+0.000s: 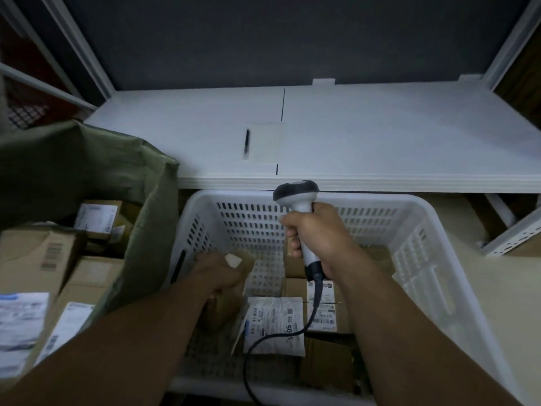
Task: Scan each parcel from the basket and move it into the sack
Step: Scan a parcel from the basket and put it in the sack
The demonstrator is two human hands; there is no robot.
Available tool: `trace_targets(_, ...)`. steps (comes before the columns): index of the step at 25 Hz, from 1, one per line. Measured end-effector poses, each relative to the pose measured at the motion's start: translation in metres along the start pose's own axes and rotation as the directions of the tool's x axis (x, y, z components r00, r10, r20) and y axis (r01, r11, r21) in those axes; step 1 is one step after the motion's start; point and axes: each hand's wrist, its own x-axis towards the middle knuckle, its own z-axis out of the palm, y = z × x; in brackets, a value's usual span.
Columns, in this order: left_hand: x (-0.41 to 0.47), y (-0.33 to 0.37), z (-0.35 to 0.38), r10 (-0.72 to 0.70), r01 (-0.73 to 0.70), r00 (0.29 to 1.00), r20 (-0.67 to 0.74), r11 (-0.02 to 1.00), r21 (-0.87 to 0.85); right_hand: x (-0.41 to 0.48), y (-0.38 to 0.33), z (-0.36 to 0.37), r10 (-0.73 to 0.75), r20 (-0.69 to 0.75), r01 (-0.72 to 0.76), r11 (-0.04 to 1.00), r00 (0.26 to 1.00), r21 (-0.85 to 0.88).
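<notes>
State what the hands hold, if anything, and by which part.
The right hand grips the scanner by its handle. The left hand grips a brown parcel in the basket by its top.

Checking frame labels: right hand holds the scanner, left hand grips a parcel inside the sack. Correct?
Not quite. In the head view the left hand grips a brown parcel inside the white basket, not the green sack beside it. The right hand does hold the scanner.

The light is dim and bluish; the shelf (380,127) behind the basket (433,218) is brightest. The sack (87,159) left of the basket lies in shadow. Inside the basket the left hand (218,273) and its parcel (222,309) are motion-blurred; the scanner (295,191) above it is sharper. Posts (82,45) behind the basket bow outward.
</notes>
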Motion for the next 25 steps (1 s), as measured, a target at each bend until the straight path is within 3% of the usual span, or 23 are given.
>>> trace_targets(8,-0.082,0.029,-0.055,0.210,-0.264,0.938,-0.276,0.949,-0.175,-0.045,-0.027,0.001,-0.095,0.002,0.095,0.994,0.995,0.045)
trace_targets(12,-0.113,0.036,-0.068,0.318,-0.431,0.842,-0.436,0.883,-0.188,-0.059,-0.038,0.003,-0.169,-0.065,0.174,0.981,0.983,0.087)
trace_targets(15,-0.124,0.035,-0.071,0.323,-0.505,0.774,-0.545,0.834,-0.224,-0.069,-0.047,-0.004,-0.235,-0.125,0.246,0.966,0.964,0.078)
trace_targets(19,-0.131,0.041,-0.072,0.221,-0.484,0.849,-0.479,0.688,-0.541,-0.069,-0.049,-0.010,-0.250,-0.157,0.266,0.959,0.955,0.095)
trace_targets(25,-0.137,0.048,-0.068,0.314,-0.499,0.866,-0.390,0.584,-0.640,-0.069,-0.047,-0.008,-0.271,-0.177,0.293,0.950,0.946,0.111)
